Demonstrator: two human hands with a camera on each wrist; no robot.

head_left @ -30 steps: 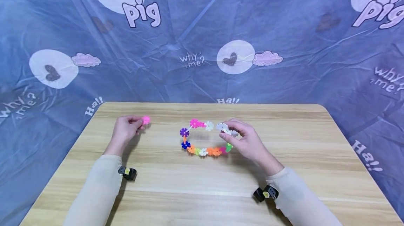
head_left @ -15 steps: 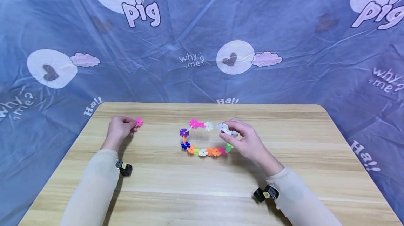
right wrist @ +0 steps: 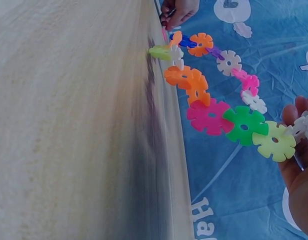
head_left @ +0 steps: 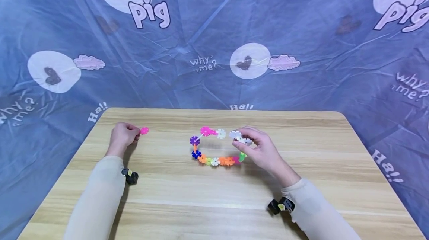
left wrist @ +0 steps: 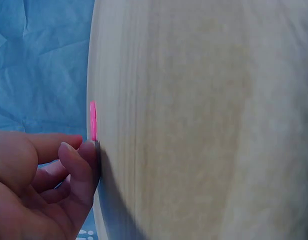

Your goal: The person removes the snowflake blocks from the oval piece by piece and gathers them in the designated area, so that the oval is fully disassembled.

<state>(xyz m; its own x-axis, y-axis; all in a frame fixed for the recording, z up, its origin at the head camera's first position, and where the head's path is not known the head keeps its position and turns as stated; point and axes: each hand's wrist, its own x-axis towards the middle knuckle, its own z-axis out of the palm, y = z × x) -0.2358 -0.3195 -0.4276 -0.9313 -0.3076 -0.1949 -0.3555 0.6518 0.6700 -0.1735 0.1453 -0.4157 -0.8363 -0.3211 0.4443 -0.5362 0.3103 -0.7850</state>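
A single pink snowflake disc [head_left: 144, 131] stands out from the fingertips of my left hand [head_left: 123, 137], which pinches it over the left part of the table. In the left wrist view the disc [left wrist: 93, 120] shows edge-on above the fingers. My right hand [head_left: 260, 148] grips a chain of interlocked snowflake discs [head_left: 215, 162] by its white discs at the right end. Orange, green, pink, purple, blue and white discs make up this chain, bent into a ring with a small gap at the back between two white discs. Part of the right end is hidden by the fingers.
Both hands are over a light wooden table [head_left: 201, 199]. Behind it hangs a blue printed cloth [head_left: 187, 83], close to the table's back edge. A small black camera sits on each wrist, the right one [head_left: 280, 205] low over the table.
My left hand has moved left, away from the chain, carrying the pink snowflake disc with it. The right hand and the chain have stayed nearly still.
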